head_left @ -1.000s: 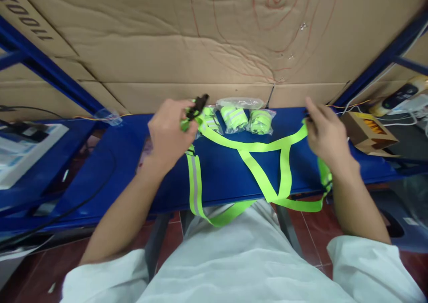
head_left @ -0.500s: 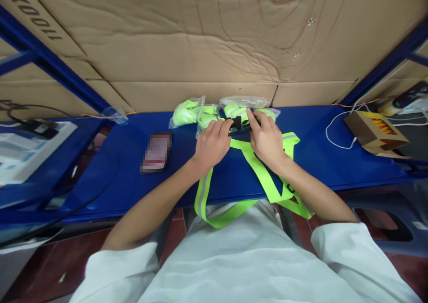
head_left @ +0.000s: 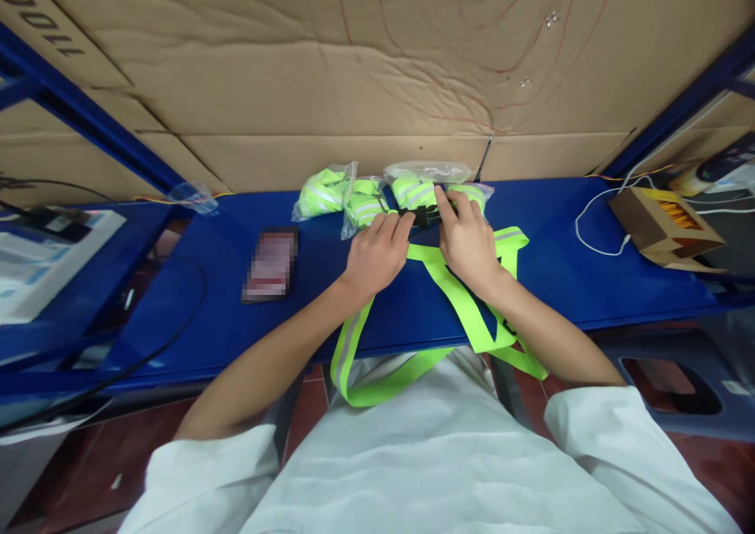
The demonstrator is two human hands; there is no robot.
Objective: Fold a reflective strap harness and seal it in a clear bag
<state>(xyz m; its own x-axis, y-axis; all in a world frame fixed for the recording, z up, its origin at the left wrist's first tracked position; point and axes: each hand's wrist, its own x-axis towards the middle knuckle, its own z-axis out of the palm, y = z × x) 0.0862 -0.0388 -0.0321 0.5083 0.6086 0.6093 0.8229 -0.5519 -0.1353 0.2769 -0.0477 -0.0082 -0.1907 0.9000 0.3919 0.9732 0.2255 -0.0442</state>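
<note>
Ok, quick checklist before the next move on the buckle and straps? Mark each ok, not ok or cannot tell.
1. Left hand on the black buckle: ok, at its left end.
2. Right hand on the buckle: ok, at its right end.
3. Buckle fully latched: cannot tell, partly covered and too small to read.
4. Yellow-green straps all on the blue table: not ok, a loop hangs over the front edge.
5. Phone clear of hands and straps: ok, it lies apart, left of them.
6. Bagged bundles clear of the hands: cannot tell, the right hand overlaps some in view.
</note>
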